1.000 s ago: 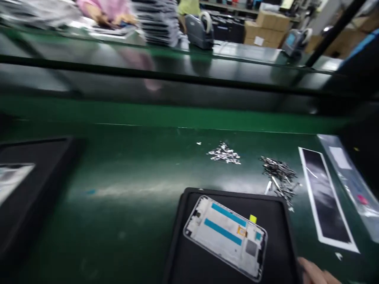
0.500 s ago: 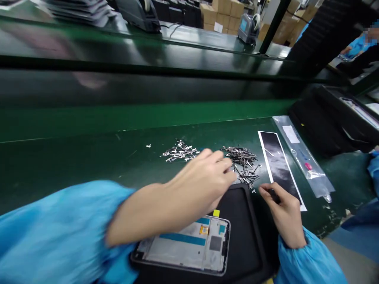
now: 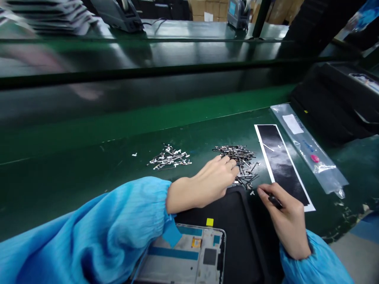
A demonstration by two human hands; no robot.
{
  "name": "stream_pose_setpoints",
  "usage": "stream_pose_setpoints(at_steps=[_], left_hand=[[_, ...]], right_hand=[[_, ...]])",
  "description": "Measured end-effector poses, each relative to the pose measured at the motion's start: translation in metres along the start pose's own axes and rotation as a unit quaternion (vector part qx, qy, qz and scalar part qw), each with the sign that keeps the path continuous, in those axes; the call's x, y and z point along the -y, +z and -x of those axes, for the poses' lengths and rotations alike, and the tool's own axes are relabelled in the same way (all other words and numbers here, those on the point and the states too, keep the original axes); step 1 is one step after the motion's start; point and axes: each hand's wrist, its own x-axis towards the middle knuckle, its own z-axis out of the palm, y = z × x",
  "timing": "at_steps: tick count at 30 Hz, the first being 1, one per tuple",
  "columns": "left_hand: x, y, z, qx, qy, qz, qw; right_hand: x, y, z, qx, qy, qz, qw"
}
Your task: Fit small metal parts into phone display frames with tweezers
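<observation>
My left hand [image 3: 216,175] reaches over the near edge of a pile of thin dark strip-like parts [image 3: 238,154]. Its fingers are curled together and point down into the pile; the fingertips are hidden. To the right, my right hand [image 3: 286,217] is closed round a small black stick-like tool [image 3: 275,202], most of it covered by the fingers. Below my left forearm lies a grey metal device frame [image 3: 166,268] with blue strips and a yellow tab [image 3: 210,222]. It rests on a black tray [image 3: 233,236].
A second pile of silvery small parts [image 3: 170,157] lies to the left. On the right are a black sheet with white borders [image 3: 278,161] and a clear plastic bag [image 3: 314,152]. A black case [image 3: 334,102] stands behind them. Tape dispensers [image 3: 238,15] sit on the shelf.
My left hand has lowered onto the dark parts, its back now turned up more. My right hand keeps its grip at nearly the same spot. The view has shifted slightly.
</observation>
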Motion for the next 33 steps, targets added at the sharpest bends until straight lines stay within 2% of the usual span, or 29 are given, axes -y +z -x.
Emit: stream_pose_setpoints(at_steps=[5, 10, 15, 20, 23, 27, 33], left_hand=[[-0.001, 0.000, -0.001, 0.012, -0.018, 0.047, 0.999], [0.001, -0.012, 0.008, -0.002, -0.067, 0.143, 0.987], [0.001, -0.024, 0.023, -0.008, -0.137, 0.285, 0.949], [-0.003, -0.024, 0.030, 0.000, -0.167, 0.387, 0.907], [-0.004, -0.023, 0.031, 0.000, -0.177, 0.421, 0.890], [-0.004, -0.022, 0.032, -0.006, -0.188, 0.446, 0.875], [-0.006, -0.021, 0.033, -0.019, -0.193, 0.433, 0.880]], right_hand=[[0.000, 0.001, -0.001, -0.003, 0.003, -0.009, 1.000], [0.001, 0.001, -0.003, -0.011, 0.017, -0.029, 0.999], [0.006, 0.002, -0.007, -0.018, 0.062, -0.083, 0.994], [0.011, 0.008, -0.014, 0.010, 0.110, -0.177, 0.978], [0.012, 0.010, -0.016, 0.024, 0.122, -0.212, 0.969], [0.016, 0.009, -0.016, 0.002, 0.122, -0.198, 0.973], [0.019, 0.008, -0.017, 0.002, 0.073, -0.159, 0.985]])
